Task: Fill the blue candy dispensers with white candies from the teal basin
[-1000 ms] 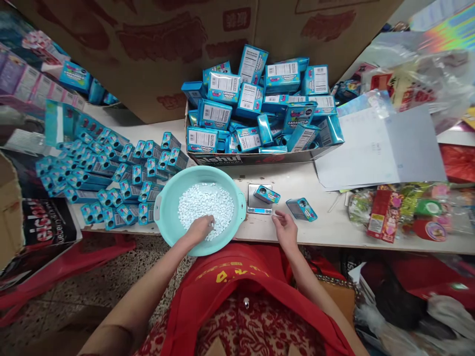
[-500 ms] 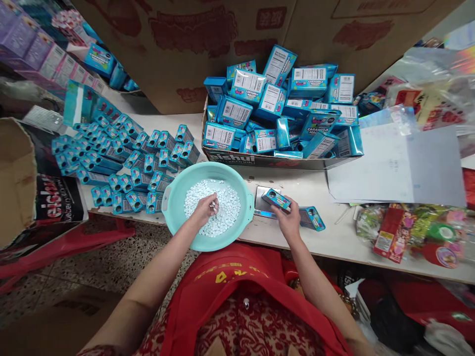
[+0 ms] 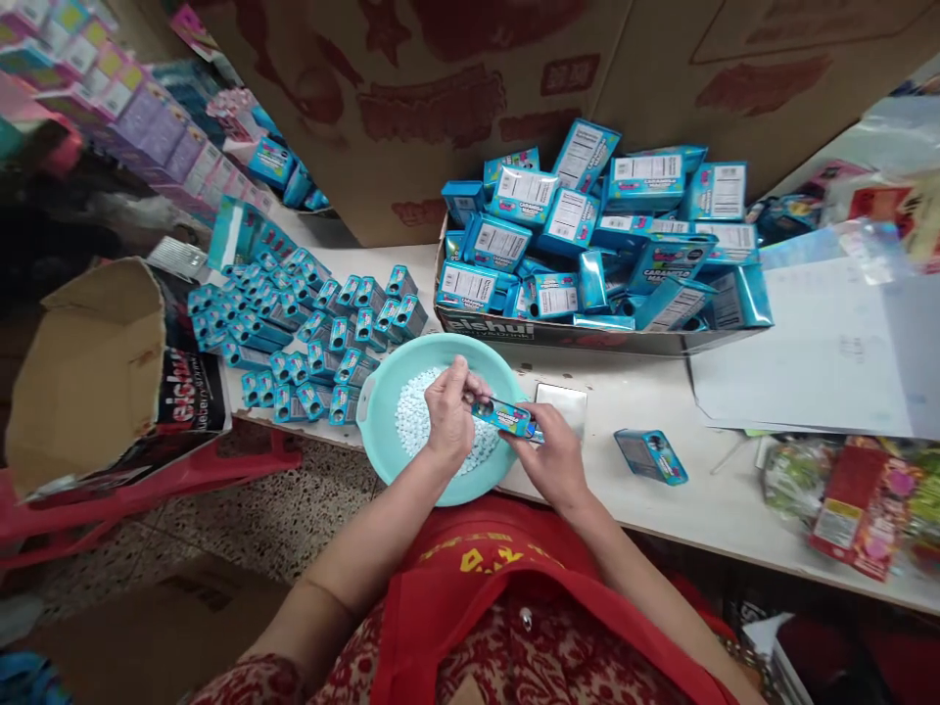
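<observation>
Since the earlier frame, the small blue box (image 3: pixel 505 418) has come off the scale (image 3: pixel 562 403) and now sits over the right rim of the basin (image 3: pixel 382 392), held between both hands.

From the head camera, the right hand (image 3: pixel 552 458) grips the box's right end, fingers curled under it. The left hand (image 3: pixel 447 415) is bunched at the box's left end, fingertips pinched together against its opening; what they pinch cannot be told. The box is long and narrow, glossy blue with a pink and white printed label along its side, lying nearly level. Beneath the hands, the teal basin holds a bed of small white tablets (image 3: pixel 411 421). 1 more blue box (image 3: pixel 651 456) lies alone on the table (image 3: pixel 661 509), to the right of the scale. Rows of filled boxes (image 3: pixel 308 323) lie left of the basin, and a carton (image 3: pixel 587 333) piled with larger blue packs stands behind it.
</observation>
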The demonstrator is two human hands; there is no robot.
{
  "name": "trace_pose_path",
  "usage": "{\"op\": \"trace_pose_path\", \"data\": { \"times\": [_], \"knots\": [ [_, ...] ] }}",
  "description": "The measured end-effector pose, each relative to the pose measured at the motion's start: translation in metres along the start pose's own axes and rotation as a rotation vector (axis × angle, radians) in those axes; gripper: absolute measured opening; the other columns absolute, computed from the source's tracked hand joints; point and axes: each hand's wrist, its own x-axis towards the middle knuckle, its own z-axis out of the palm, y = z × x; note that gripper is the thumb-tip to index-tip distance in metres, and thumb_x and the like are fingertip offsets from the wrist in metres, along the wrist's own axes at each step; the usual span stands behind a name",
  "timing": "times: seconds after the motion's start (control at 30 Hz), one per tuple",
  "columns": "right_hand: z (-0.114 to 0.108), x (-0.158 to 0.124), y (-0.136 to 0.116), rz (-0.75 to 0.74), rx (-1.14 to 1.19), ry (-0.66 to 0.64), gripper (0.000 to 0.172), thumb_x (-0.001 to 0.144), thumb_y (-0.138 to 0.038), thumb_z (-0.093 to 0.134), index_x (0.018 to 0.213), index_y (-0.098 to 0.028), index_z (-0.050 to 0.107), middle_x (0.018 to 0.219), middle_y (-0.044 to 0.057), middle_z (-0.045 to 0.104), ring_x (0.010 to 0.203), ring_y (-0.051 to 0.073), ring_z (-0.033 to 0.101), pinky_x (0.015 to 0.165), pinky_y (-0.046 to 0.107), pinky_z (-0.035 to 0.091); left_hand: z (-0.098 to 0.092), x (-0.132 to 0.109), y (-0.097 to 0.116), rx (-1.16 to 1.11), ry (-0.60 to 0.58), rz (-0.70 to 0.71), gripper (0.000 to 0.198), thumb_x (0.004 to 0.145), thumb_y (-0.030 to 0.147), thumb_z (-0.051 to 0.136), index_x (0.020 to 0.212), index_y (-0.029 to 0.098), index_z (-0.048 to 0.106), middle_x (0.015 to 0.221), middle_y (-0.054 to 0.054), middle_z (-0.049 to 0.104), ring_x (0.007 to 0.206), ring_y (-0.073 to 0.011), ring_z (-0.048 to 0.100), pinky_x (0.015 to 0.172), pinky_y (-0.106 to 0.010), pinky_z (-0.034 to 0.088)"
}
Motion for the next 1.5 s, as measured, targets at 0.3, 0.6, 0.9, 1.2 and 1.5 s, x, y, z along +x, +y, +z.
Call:
{"op": "trace_pose_path", "data": {
  "times": [0.3, 0.6, 0.9, 1.2, 1.5],
  "knots": [
    [0.018, 0.0, -0.001, 0.007, 0.011, -0.07, 0.024, 0.08, -0.034, 0.063, 0.101, -0.022, 0.059, 0.093, 0.006, 0.064, 0.088, 0.024, 0.06, 0.075, 0.034, 0.048, -0.006, -0.004, -0.006, 0.121, 0.035, 0.068, 0.038, 0.079, 0.053, 0.056, 0.069, 0.017, 0.052, 0.054, 0.002, 0.055, 0.06, -0.0165, 0.066, 0.064, -0.029, 0.051],
    [-0.015, -0.006, 0.014, 0.183, 0.146, 0.087, 0.033, 0.077, -0.041, 0.065, 0.102, -0.022, 0.057, 0.094, 0.005, 0.065, 0.083, 0.02, 0.061, 0.076, 0.033, 0.049, -0.032, 0.014, 0.0, 0.193, 0.1, 0.114, 0.034, 0.077, 0.052, 0.056, 0.084, 0.018, 0.051, 0.075, -0.001, 0.06, 0.066, -0.0134, 0.063, 0.061, -0.026, 0.052],
    [-0.03, -0.012, 0.112, 0.362, 0.01, 0.182, 0.038, 0.073, -0.045, 0.061, 0.098, -0.018, 0.055, 0.095, 0.008, 0.062, 0.086, 0.023, 0.059, 0.079, 0.039, 0.049, -0.103, 0.024, -0.051, 0.588, 0.097, -0.223, 0.037, 0.063, 0.05, 0.066, 0.075, 0.017, 0.056, 0.075, -0.003, 0.061, 0.061, -0.013, 0.059, 0.055, -0.024, 0.048],
    [-0.024, -0.05, 0.113, 0.397, 0.051, 0.3, 0.05, 0.077, -0.046, 0.06, 0.118, -0.019, 0.048, 0.12, 0.014, 0.052, 0.107, 0.024, 0.054, 0.086, 0.042, 0.05, -0.111, 0.022, -0.068, 0.605, 0.075, -0.291, 0.035, 0.061, 0.049, 0.064, 0.075, 0.017, 0.056, 0.074, -0.002, 0.061, 0.059, -0.0122, 0.059, 0.055, -0.024, 0.047],
    [-0.015, -0.122, 0.124, 0.714, 0.162, 0.208, 0.045, 0.071, -0.052, 0.059, 0.1, -0.017, 0.054, 0.101, 0.013, 0.063, 0.081, 0.021, 0.061, 0.074, 0.04, 0.053, -0.105, 0.034, -0.069, 0.593, 0.047, -0.299, 0.032, 0.064, 0.045, 0.064, 0.077, 0.016, 0.058, 0.074, -0.002, 0.062, 0.06, -0.0119, 0.06, 0.055, -0.023, 0.046]
  ]
}}
